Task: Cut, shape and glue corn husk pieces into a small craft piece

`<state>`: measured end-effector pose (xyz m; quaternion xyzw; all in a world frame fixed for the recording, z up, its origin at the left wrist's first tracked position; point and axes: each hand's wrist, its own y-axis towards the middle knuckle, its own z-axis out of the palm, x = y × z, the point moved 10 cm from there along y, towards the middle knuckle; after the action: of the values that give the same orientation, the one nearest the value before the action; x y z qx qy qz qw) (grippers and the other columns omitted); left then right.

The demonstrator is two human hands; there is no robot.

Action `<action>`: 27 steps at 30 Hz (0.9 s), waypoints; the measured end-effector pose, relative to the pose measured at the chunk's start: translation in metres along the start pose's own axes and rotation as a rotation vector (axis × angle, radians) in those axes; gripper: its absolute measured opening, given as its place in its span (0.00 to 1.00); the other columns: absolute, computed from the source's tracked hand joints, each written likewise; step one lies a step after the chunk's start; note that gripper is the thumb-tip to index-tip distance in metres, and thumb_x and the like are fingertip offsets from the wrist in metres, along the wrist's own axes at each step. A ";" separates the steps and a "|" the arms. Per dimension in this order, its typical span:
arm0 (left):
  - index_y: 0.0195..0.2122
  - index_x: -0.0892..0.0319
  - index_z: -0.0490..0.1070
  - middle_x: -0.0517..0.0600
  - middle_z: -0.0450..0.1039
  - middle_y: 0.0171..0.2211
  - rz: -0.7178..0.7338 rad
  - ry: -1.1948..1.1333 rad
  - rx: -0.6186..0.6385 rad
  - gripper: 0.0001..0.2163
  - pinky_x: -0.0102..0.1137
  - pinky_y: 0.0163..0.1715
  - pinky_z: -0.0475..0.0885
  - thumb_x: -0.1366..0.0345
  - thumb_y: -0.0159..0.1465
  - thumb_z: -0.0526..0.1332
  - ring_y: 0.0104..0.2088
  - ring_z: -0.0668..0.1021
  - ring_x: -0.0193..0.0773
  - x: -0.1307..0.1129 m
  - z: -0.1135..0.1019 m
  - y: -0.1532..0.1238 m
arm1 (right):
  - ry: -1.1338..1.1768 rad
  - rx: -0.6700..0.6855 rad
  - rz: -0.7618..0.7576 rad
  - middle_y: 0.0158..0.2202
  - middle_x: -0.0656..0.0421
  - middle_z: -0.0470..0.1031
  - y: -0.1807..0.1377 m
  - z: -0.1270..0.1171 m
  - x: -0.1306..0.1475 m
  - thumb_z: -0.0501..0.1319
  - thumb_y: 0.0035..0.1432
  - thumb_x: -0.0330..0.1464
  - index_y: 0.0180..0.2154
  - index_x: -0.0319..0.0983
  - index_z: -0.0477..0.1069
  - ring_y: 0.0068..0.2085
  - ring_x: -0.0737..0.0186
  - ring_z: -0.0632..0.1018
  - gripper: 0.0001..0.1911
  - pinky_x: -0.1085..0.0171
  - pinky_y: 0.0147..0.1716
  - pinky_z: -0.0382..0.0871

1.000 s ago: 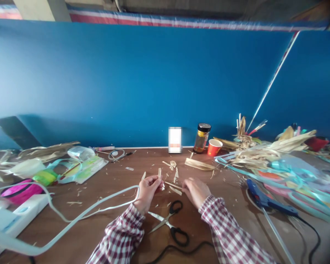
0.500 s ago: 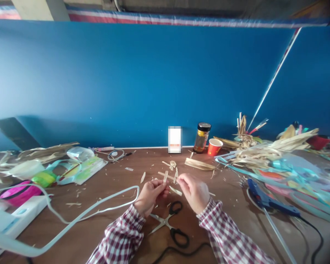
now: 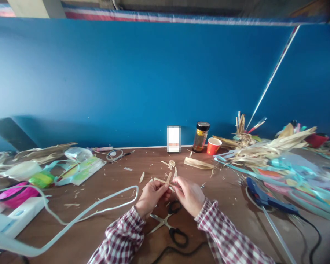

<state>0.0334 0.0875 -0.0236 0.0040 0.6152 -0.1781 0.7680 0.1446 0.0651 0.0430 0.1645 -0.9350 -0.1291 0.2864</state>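
Thin pale strips of dried husk cross each other between my two hands, above the brown table. My left hand pinches them near the crossing with thumb and forefinger. From the other side, my right hand has its fingertips closed on the strips, close to the left fingertips. Parts of the strips are hidden by the fingers. Below the hands lie scissors with black handles, blades spread apart. Small husk scraps are scattered just beyond the hands.
A blue glue gun lies at right, near heaped husks and ribbons. A lidded jar and red paper cup stand at the back. At left are a white cable, a power strip and a pink pouch.
My right hand has moved left, closer to my left hand. The crossed strips have turned, the upright one now leaning right. The view has shifted slightly.
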 end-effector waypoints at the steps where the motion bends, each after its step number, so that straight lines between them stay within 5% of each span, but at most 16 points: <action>1: 0.27 0.64 0.74 0.48 0.75 0.23 -0.011 0.003 0.004 0.14 0.24 0.24 0.68 0.55 0.49 0.68 0.22 0.73 0.29 0.002 0.001 0.000 | 0.039 -0.008 -0.003 0.36 0.57 0.75 0.000 0.000 0.000 0.54 0.60 0.29 0.46 0.40 0.65 0.37 0.60 0.76 0.12 0.64 0.37 0.68; 4: 0.27 0.63 0.74 0.48 0.75 0.23 -0.026 0.031 0.022 0.14 0.24 0.23 0.68 0.56 0.48 0.68 0.21 0.73 0.29 0.006 0.006 0.000 | 0.164 -0.036 -0.023 0.40 0.55 0.73 0.001 -0.001 -0.001 0.56 0.58 0.30 0.52 0.38 0.62 0.40 0.59 0.75 0.19 0.62 0.41 0.69; 8: 0.27 0.63 0.74 0.49 0.75 0.23 -0.001 0.074 0.067 0.14 0.25 0.23 0.69 0.56 0.49 0.67 0.21 0.74 0.30 0.004 0.012 0.000 | 0.325 -0.038 -0.047 0.40 0.56 0.74 0.004 -0.003 0.000 0.57 0.59 0.29 0.39 0.39 0.71 0.42 0.61 0.75 0.07 0.63 0.43 0.69; 11: 0.27 0.63 0.74 0.49 0.76 0.24 0.008 0.102 0.116 0.13 0.26 0.24 0.69 0.57 0.49 0.67 0.22 0.74 0.31 0.003 0.016 -0.001 | 0.368 -0.018 -0.059 0.38 0.57 0.76 0.005 -0.002 0.003 0.57 0.59 0.27 0.37 0.39 0.74 0.39 0.63 0.77 0.08 0.65 0.41 0.69; 27: 0.23 0.61 0.70 0.46 0.71 0.18 -0.051 0.127 0.078 0.11 0.22 0.18 0.62 0.59 0.50 0.66 0.18 0.69 0.27 -0.005 0.017 -0.009 | -0.070 -0.092 -0.041 0.38 0.60 0.75 0.002 -0.012 0.014 0.50 0.65 0.32 0.42 0.44 0.73 0.37 0.65 0.76 0.14 0.70 0.35 0.66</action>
<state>0.0463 0.0769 -0.0134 0.0296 0.6552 -0.2208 0.7218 0.1402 0.0599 0.0598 0.1659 -0.9340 -0.1834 0.2578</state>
